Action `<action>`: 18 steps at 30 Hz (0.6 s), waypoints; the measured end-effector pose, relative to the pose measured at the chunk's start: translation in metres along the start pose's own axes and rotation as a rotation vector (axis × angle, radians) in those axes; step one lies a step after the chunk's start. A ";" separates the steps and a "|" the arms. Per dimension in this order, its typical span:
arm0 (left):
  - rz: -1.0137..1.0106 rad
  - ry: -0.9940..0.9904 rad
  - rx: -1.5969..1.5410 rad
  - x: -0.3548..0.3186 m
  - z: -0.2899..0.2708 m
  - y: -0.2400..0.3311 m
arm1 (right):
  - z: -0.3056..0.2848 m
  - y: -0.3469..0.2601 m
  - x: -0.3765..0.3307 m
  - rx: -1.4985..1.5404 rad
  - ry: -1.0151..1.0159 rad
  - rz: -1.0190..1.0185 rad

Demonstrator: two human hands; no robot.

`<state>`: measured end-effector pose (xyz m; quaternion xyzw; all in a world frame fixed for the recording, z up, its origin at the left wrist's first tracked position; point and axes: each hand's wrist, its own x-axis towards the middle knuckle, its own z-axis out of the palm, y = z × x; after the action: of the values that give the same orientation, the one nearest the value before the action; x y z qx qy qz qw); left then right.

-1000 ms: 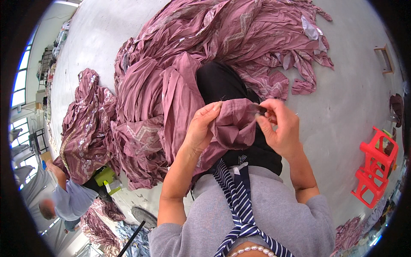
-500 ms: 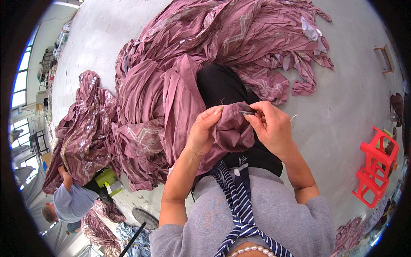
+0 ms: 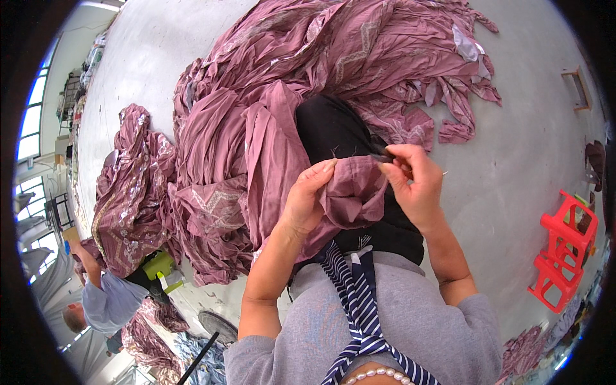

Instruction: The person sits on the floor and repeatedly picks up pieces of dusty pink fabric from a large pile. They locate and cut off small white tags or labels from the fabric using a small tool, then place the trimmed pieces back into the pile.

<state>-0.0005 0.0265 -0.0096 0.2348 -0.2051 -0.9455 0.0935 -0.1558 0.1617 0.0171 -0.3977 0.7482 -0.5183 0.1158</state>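
mauve garment (image 3: 350, 192) lies over the lap, left hand (image 3: 307, 202) pinching its fold, right hand (image 3: 414, 183) w/ grip closed on a small dark clipper (image 3: 383, 156) at the edge. cloth looks light, limp, slippy; best held near the hem. big fabric pile (image 3: 308, 83) crowds front, bare floor (image 3: 532, 160) open to the right.

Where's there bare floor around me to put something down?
Bare floor lies to the right, between the mauve fabric heap and the red stool. More shows at upper left, beyond the heap. Ahead and left of your lap it is crowded with fabric.
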 end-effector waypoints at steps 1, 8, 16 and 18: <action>0.063 0.090 0.107 -0.003 -0.001 0.001 | -0.001 0.000 0.002 0.054 0.035 0.043; 0.727 0.873 1.157 -0.061 -0.040 0.034 | -0.016 0.031 0.007 0.075 0.159 0.121; 0.375 0.889 1.349 -0.087 -0.121 -0.011 | 0.010 0.040 0.011 0.182 0.073 0.136; 0.326 0.815 1.418 -0.095 -0.115 0.009 | 0.013 0.044 0.015 0.188 0.038 0.142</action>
<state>0.1387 0.0051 -0.0602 0.5293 -0.7333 -0.4076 0.1262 -0.1788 0.1485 -0.0227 -0.3214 0.7248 -0.5839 0.1747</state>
